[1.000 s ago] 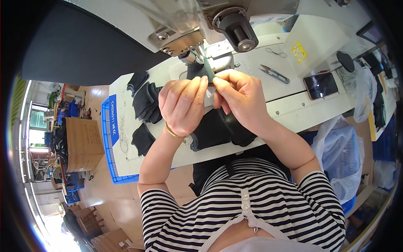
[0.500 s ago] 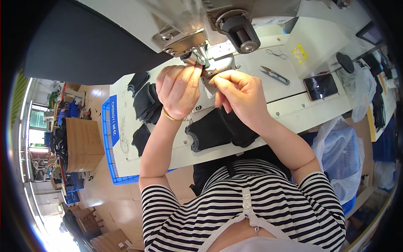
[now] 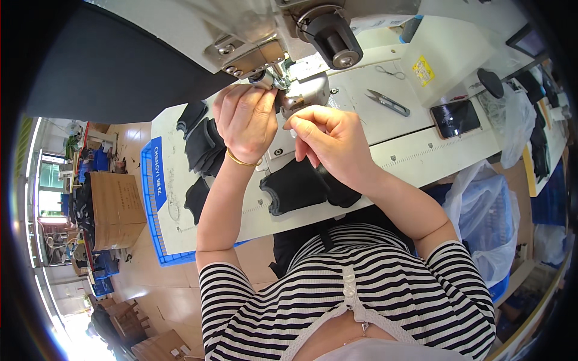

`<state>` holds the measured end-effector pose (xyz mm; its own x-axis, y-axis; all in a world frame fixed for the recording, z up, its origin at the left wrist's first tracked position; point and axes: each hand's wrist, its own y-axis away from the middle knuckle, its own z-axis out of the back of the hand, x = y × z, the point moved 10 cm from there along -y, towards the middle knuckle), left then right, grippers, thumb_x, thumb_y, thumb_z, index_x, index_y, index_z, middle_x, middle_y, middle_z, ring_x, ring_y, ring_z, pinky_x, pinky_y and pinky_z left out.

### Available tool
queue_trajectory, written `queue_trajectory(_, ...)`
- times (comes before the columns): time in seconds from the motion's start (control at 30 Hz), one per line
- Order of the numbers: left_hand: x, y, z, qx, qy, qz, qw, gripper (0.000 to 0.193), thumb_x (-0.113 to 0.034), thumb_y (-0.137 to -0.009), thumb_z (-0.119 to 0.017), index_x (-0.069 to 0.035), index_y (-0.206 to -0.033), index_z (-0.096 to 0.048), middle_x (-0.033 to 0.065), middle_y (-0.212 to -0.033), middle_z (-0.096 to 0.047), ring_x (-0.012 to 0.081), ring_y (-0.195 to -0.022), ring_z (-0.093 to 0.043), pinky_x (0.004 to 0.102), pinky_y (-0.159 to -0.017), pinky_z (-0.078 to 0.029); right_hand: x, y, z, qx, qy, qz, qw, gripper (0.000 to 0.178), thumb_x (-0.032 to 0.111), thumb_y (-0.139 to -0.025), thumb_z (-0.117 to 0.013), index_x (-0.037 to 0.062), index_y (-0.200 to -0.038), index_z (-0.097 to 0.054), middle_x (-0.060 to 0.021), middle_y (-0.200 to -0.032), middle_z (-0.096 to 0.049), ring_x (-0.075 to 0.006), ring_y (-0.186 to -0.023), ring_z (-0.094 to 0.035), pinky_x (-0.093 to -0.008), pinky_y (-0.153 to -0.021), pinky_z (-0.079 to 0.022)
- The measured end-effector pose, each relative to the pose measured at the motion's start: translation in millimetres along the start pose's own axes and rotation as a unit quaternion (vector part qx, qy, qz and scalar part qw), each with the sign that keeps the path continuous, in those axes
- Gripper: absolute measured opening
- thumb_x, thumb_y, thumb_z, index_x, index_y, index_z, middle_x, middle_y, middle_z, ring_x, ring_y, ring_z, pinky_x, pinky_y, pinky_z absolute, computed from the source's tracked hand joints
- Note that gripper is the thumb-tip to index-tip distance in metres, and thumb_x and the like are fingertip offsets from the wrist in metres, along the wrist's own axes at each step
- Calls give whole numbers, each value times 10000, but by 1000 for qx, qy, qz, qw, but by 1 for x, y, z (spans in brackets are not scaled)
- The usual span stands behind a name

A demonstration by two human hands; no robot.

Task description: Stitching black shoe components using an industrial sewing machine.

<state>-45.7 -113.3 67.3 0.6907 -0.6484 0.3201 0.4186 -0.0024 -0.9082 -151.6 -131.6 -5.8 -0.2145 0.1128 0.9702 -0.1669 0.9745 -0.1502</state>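
Note:
Both my hands are up at a sewing machine, by its presser foot [image 3: 279,81] and rounded metal arm bed [image 3: 308,92]. My left hand [image 3: 245,122] is closed beside the foot, thumb and forefinger pinched at its tip; whatever lies in them is hidden. Just right of it, below the bed, my right hand [image 3: 330,139] has thumb and forefinger pressed together. A small pale bit shows under those fingers, too small to name. Below the hands, black fabric pieces [image 3: 295,189] with grey edging lie on the white table [image 3: 241,225].
More black pieces [image 3: 205,146] lie left of my left wrist. Thread snips [image 3: 389,103] and a phone [image 3: 454,118] rest to the right. A clear plastic bag [image 3: 481,219] hangs at the right, a blue crate [image 3: 152,207] stands at the left. A black panel [image 3: 120,66] juts in upper left.
The whole view has shifted slightly, so things sit a little further left. Both hands stay pinched by the presser foot. Less of the pale bit shows under my right fingers.

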Motion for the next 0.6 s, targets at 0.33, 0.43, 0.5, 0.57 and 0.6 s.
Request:
queue_trajectory(0.33,3,1,2,-15,2,5,1000,230,5,-584,-752,-35,-810,-739,23,-865,-668,193,-805,-632,326,-764,-483,-8,4,-8,22,9,-12,1000,181,120,-977,-569,-15,-953,-687,-54,-636,-639,-39,-482,-500,-183,-444,-355)
queue_trajectory(0.43,3,2,2,-20,3,10,1000,228,7,-584,-750,-38,-807,-743,25,-867,-669,193,-807,-634,323,-765,-480,-12,6,-9,27,14,-19,999,179,125,-978,-572,-12,-954,-685,-52,-639,-638,-39,-481,-499,-181,-445,-356)
queue_trajectory(0.5,4,3,1,-8,35,19,999,204,52,-624,-779,-18,-802,-707,59,-819,-652,236,-789,-624,374,-766,-474,-14,7,-9,33,16,-22,999,179,128,-978,-573,-12,-958,-684,-51,-639,-638,-40,-484,-499,-180,-446,-356)
queue_trajectory(0.57,7,5,0,-3,29,37,999,245,27,-597,-763,-23,-830,-704,57,-855,-653,240,-814,-623,365,-772,-468,-14,9,-10,37,18,-25,999,180,130,-978,-574,-13,-962,-682,-51,-640,-638,-40,-486,-499,-179,-448,-356)
queue_trajectory(0.6,10,6,-1,2,24,54,998,292,2,-570,-746,-27,-858,-700,56,-891,-654,244,-839,-622,356,-778,-463,-16,10,-11,42,16,-34,998,181,132,-978,-575,-14,-965,-680,-51,-641,-639,-41,-489,-498,-180,-450,-357)
